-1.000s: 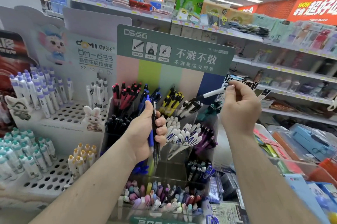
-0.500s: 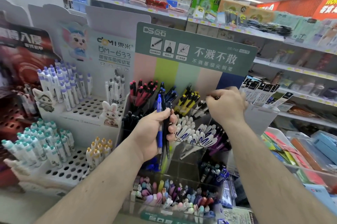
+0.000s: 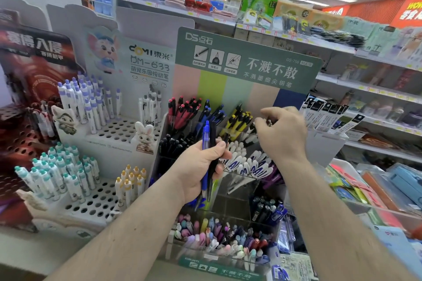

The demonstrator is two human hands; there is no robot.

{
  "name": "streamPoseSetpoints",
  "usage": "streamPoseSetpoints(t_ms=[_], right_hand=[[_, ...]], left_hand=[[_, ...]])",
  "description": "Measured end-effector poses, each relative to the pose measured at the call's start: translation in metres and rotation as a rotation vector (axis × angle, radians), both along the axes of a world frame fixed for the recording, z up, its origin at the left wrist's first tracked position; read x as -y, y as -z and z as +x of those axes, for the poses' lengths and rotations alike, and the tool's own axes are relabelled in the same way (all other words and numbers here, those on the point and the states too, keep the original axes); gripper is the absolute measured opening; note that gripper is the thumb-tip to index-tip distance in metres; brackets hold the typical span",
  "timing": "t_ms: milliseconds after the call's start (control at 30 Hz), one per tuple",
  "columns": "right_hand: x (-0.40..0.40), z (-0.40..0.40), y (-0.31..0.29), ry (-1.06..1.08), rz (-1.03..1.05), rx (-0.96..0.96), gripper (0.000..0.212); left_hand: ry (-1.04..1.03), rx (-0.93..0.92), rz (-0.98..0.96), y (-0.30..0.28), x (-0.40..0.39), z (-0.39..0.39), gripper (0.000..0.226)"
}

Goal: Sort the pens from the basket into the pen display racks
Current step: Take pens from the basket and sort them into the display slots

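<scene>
My left hand (image 3: 201, 166) grips a small bundle of pens upright in front of the green tiered pen rack (image 3: 246, 63): a blue click pen (image 3: 206, 141) and black pens (image 3: 213, 139). My right hand (image 3: 283, 134) is at the rack's top tier, over the compartment of white-and-black pens (image 3: 250, 138) to the right of the yellow pens (image 3: 239, 120). Its thumb and fingers pinch the dark end of a pen (image 3: 270, 122), most of which is hidden by the hand. No basket is in view.
The rack also holds red pens (image 3: 182, 111), blue pens (image 3: 213, 114), black pens (image 3: 173, 143), white-blue pens (image 3: 249, 166) and pastel pens (image 3: 217, 235). White peg racks (image 3: 109, 130) stand left. Hanging refill packs (image 3: 328, 116) and store shelves (image 3: 376, 88) are right.
My right hand came down from chest height with a white pen and lowered it into the top tier of the rack. The view shifted left; my left hand keeps its bundle.
</scene>
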State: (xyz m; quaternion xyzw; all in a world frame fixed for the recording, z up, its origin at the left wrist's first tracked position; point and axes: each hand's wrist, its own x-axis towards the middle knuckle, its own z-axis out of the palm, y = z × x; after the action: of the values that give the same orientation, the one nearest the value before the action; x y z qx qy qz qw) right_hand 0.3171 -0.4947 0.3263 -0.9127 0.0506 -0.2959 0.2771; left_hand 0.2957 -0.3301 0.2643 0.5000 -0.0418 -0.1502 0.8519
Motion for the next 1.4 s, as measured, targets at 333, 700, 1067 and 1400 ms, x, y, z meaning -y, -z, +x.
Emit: streamPoseSetpoints(t_ms=[333, 700, 1067, 1400], right_hand=[[-0.04, -0.043, 0.036, -0.34, 0.608, -0.283, 0.012], [-0.023, -0.046, 0.051, -0.12, 1.149, -0.055, 0.013], [-0.044, -0.042, 0.066, -0.153, 1.264, -0.118, 0.008], [-0.071, 0.004, 0.032, -0.157, 0.56, 0.37, 0.003]], left_hand=[[0.065, 0.085, 0.199, 0.011, -0.009, -0.015, 0.02], [0.041, -0.036, 0.153, 0.021, -0.053, -0.014, 0.022], [-0.211, -0.071, -0.235, 0.023, -0.062, -0.013, 0.028], [-0.217, -0.114, -0.141, 0.029, -0.09, -0.014, 0.04]])
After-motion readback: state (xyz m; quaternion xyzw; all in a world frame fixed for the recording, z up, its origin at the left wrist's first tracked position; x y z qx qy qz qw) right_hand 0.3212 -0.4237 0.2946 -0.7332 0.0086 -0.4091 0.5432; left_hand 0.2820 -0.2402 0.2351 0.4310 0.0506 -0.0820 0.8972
